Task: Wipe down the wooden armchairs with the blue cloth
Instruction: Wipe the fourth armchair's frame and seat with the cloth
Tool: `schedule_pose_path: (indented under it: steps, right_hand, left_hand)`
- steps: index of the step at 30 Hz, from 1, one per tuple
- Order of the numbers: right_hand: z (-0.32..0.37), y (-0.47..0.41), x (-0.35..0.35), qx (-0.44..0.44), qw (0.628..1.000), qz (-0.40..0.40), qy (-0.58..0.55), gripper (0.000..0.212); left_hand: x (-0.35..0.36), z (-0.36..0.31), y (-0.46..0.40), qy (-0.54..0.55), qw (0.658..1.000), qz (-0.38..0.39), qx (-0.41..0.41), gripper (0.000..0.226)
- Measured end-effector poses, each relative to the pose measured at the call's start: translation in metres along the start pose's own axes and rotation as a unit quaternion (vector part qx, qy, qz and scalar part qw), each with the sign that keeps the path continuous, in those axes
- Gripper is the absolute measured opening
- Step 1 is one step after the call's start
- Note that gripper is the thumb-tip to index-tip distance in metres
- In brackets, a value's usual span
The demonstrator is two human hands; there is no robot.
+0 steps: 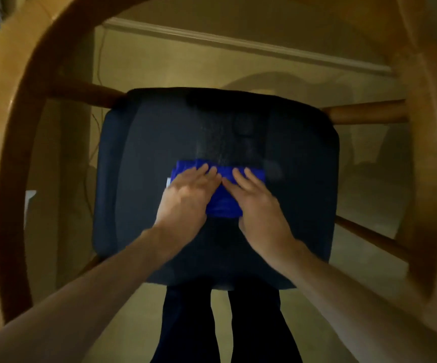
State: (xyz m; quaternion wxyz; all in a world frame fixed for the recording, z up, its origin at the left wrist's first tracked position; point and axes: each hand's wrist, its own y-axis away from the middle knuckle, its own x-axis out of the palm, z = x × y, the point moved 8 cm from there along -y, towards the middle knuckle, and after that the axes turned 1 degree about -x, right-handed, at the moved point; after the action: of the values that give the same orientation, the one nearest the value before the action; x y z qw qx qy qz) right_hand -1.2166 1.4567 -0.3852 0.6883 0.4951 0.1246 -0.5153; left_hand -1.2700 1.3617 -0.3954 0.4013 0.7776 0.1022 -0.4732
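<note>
Dim yellowish room, pretty blurry shot looking straight down at a dark seat cushion (159, 132) with carpet (212, 66) and a white baseboard (238, 44) beyond it. Blue cloth (222, 203) sits folded about mid-seat, and both hands are on top of it side by side: left hand (188, 192) and right hand (256, 200), fingers laid out flat, pressing down rather than grabbing. Wooden armchair frame (20, 158) curves round the seat, rungs sticking out both sides. Person's dark trouser legs (186, 323) show below the front edge.
</note>
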Motion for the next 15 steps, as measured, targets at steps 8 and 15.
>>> schedule_pose_path:
  steps: [8,15]
  right_hand:
    - [-0.007,-0.038,-0.058,-0.025,0.996,0.055,-0.065,0.062]
    - [0.000,-0.176,-0.102,-0.022,0.999,-0.025,0.036,0.088]
  left_hand:
    - [-0.053,0.027,-0.038,-0.016,0.999,0.025,-0.036,0.034]
    - [-0.116,0.093,-0.151,-0.021,0.989,-0.073,-0.130,0.044]
